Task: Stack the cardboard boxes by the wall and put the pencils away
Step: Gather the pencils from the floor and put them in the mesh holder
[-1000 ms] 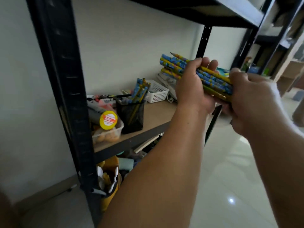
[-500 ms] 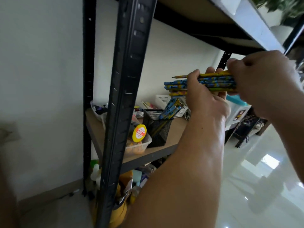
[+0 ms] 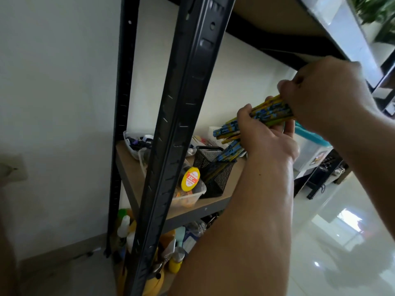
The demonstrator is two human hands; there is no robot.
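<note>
Daylight comes from the far right and glares in white patches on the glossy floor [image 3: 320,263]. The wall [image 3: 53,92] on the left is dim and greyish, and the bottles [image 3: 124,225] low in the rack lie in shadow. The near black upright [image 3: 181,124] bows with wide-angle distortion. The right hand [image 3: 320,90], the pencils [image 3: 269,110] and the upper shelf edge [image 3: 342,33] at top right are smeared by motion blur.
</note>
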